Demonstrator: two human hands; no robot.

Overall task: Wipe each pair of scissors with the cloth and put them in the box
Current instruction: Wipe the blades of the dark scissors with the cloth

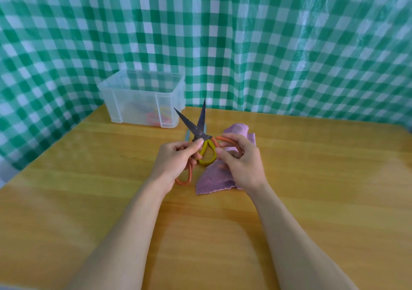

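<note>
A pair of scissors (198, 127) with dark blades and orange and yellow handle loops is held above the table, blades spread apart and pointing away from me. My left hand (176, 158) grips the left orange handle, thumb near the pivot. My right hand (238, 158) grips the right orange handle. A purple cloth (214, 178) lies crumpled on the table under my right hand. The clear plastic box (142, 98) stands at the back left of the table with red and yellow scissor handles dimly visible inside.
The wooden table (89, 189) extends wide around my arms. A green and white checked plastic sheet (267, 44) hangs as a backdrop behind and to the left. A thin grey-blue strip (187, 135) lies on the table behind the scissors.
</note>
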